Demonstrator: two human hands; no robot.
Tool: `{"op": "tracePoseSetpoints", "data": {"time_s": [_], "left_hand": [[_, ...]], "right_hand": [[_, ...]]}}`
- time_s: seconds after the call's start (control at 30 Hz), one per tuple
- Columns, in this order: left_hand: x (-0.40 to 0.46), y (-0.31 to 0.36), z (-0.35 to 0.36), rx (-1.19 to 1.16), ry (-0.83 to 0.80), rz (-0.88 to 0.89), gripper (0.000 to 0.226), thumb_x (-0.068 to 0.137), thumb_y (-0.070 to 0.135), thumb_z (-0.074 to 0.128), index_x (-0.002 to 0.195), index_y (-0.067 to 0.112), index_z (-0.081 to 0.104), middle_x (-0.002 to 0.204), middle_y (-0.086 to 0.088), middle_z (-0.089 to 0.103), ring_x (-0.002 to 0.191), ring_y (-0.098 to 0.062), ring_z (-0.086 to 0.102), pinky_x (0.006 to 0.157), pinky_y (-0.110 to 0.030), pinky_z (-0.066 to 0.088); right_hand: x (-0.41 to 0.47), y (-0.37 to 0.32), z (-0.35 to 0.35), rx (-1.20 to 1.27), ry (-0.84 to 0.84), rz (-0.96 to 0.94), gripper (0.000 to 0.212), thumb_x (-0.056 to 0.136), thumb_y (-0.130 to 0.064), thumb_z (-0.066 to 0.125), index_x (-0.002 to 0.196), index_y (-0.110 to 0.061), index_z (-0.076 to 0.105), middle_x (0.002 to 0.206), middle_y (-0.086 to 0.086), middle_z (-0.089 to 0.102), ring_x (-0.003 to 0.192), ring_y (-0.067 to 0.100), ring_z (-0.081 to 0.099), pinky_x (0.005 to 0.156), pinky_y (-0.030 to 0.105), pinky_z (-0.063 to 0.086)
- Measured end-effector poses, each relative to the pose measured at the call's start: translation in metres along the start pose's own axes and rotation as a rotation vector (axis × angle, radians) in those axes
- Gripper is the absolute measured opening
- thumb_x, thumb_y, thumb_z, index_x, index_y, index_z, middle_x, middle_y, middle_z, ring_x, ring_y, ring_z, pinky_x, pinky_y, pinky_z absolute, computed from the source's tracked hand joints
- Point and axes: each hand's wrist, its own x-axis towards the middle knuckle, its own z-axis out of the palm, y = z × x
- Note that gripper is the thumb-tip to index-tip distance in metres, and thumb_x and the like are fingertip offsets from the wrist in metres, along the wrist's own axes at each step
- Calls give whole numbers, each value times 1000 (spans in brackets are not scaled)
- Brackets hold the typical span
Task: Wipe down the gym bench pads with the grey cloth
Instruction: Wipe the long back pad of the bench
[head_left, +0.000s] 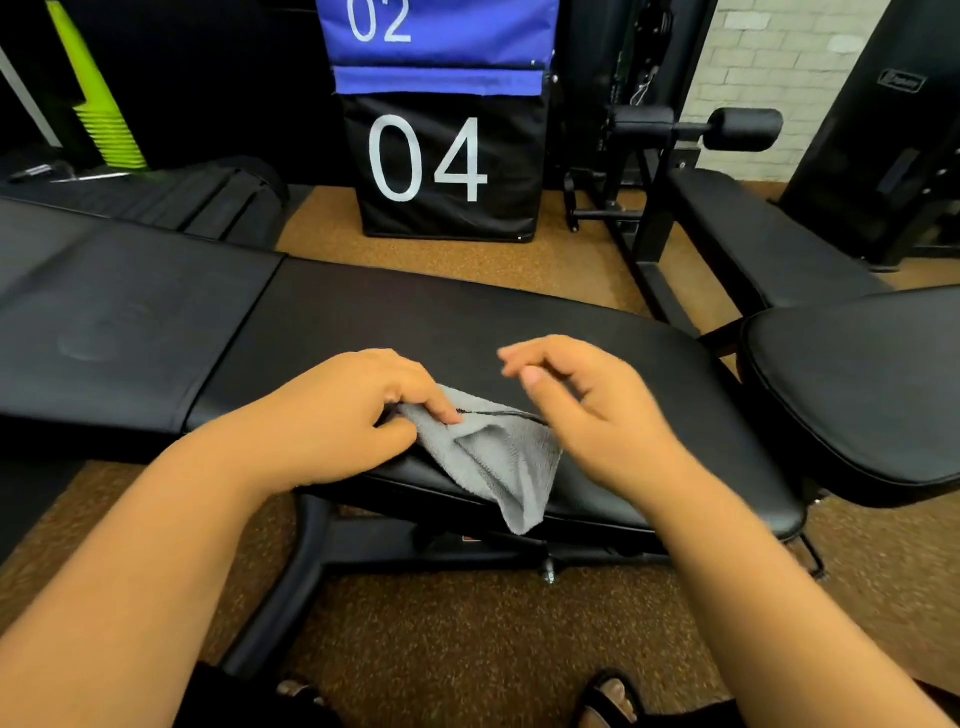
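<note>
Grey cloth (488, 457) pinched in left hand (358, 410) (right hand (587, 410) loose, empty) over bench pad (363, 322).

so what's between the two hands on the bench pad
In the head view, the grey cloth lies between them: the left hand pinches its corner, the right hand hovers beside it over the bench pad.

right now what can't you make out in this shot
Head view only:
- Part of the grey cloth is tucked under the left hand.
- The right hand is motion-blurred, so its fingertips are unclear.
- The bench pad runs off the left edge.
- The label on the machine at far right is too small to read.
</note>
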Motion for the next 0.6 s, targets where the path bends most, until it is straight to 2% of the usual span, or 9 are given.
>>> {"op": "tracePoseSetpoints", "data": {"time_s": [0.07, 0.17, 0.27, 0.33, 0.47, 0.6], "left_hand": [[-5, -2, -1, -48, 33, -33, 40, 77, 24, 45, 99, 46, 72, 101, 27, 65, 102, 5, 57, 92, -24, 46], [-13, -11, -3, -107, 148, -79, 35, 85, 12, 53, 94, 37, 76, 101, 23, 69, 99, 6, 61, 93, -21, 47], [-24, -25, -5, -22, 332, -147, 29, 87, 6, 58, 96, 28, 75, 105, 19, 68, 94, -4, 64, 80, -6, 42], [-34, -35, -7, 43, 428, -212, 23, 91, 13, 58, 102, 27, 72, 111, 18, 65, 102, -7, 60, 79, -6, 38], [-52, -51, -7, 169, 516, -266, 27, 96, 24, 54, 119, 24, 67, 124, 12, 63, 129, -8, 45, 102, -26, 36], [-58, -53, 2, 252, 489, -283, 40, 93, 38, 44, 122, 24, 67, 132, 6, 60, 133, -16, 46, 107, -45, 39]], "right_hand": [[2, -8, 26, -64, -114, -43, 27, 97, -24, 48, 119, -22, 64, 132, -11, 59, 121, 0, 52, 99, 22, 42], [-5, -7, 54, -237, -314, -97, 42, 102, -35, 38, 143, -24, 43, 152, -6, 39, 142, 13, 32, 116, 31, 28], [-11, 3, 52, -440, -374, -176, 57, 100, -49, 22, 152, -26, 27, 159, -7, 23, 148, 17, 19, 120, 35, 19], [-15, 16, 43, -457, -383, -137, 60, 99, -51, 16, 153, -26, 23, 160, -9, 18, 149, 14, 12, 121, 36, 17], [-13, 23, 35, -487, -342, 43, 63, 97, -53, 13, 153, -25, 21, 159, -10, 12, 149, 15, 8, 122, 39, 13], [-2, -18, 76, -584, -331, -19, 66, 96, -47, 8, 153, -16, 23, 161, 6, 17, 149, 27, 13, 119, 40, 13]]}}
